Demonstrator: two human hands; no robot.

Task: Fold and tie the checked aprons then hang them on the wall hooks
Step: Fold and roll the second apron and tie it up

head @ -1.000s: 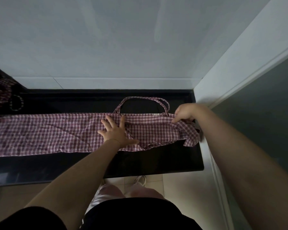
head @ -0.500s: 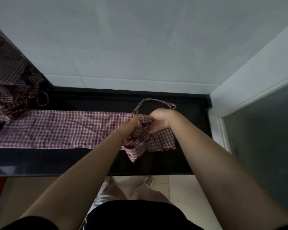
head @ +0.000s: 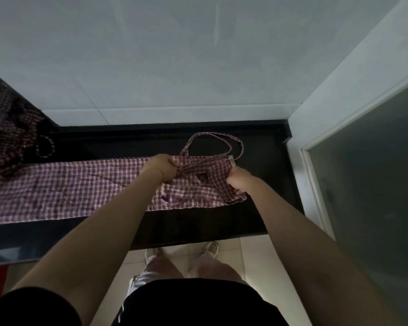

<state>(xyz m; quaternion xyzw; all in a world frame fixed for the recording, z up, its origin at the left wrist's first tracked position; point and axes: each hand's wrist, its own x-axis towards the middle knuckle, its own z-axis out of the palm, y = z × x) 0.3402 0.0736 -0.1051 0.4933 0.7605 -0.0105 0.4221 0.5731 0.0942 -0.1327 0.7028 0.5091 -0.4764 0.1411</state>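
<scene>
Both hands pull at the bib end of the checked apron on the desk.

The left hand [head: 161, 167] has its grip closed around a bunch of the checked apron [head: 68, 184] near the centre of the frame, and the right hand [head: 239, 182] pinches the cloth corner just to the right, fingers curled tight. Between them the fabric is gathered and a little lifted. The rest of the apron lies flat toward the left along the black desk [head: 198, 222], and its neck loop [head: 212, 143] rests behind the hands. More checked aprons [head: 7, 128] are piled at the upper left. I judge this is the folding step; the next move calls for laying the bib end over evenly before tying.
</scene>
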